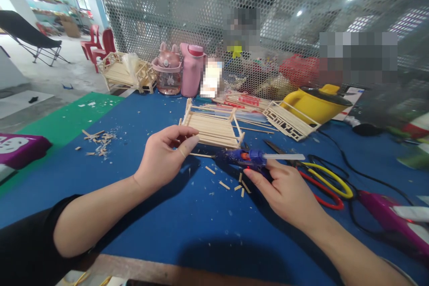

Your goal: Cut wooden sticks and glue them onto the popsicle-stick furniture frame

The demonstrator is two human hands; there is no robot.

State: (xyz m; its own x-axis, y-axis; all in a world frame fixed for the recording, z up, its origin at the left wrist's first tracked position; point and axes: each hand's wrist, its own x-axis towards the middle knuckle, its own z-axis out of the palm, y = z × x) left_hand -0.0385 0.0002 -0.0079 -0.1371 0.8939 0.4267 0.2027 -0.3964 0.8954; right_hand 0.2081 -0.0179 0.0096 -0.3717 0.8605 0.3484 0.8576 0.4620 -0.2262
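My left hand [167,152] pinches one end of a thin wooden stick [201,155] just in front of a small stick-built frame [214,129]. The frame has a slatted base and upright posts at its corners. Wrapped round a blue glue gun [246,157] is my right hand [284,187], with a clear glue stick [284,157] poking out of the gun's rear. The gun's dark nozzle points left, at the stick's right end; whether they touch cannot be made out. Short cut pieces [224,185] lie below the gun.
Red and yellow-handled scissors [330,181] and a black cable lie right. Behind are a yellow pot [315,105], a latticed stick panel [290,120], loose sticks, a pink bottle [191,71], a pink jar [168,78] and another stick model [117,73]. Scraps [100,140] lie left.
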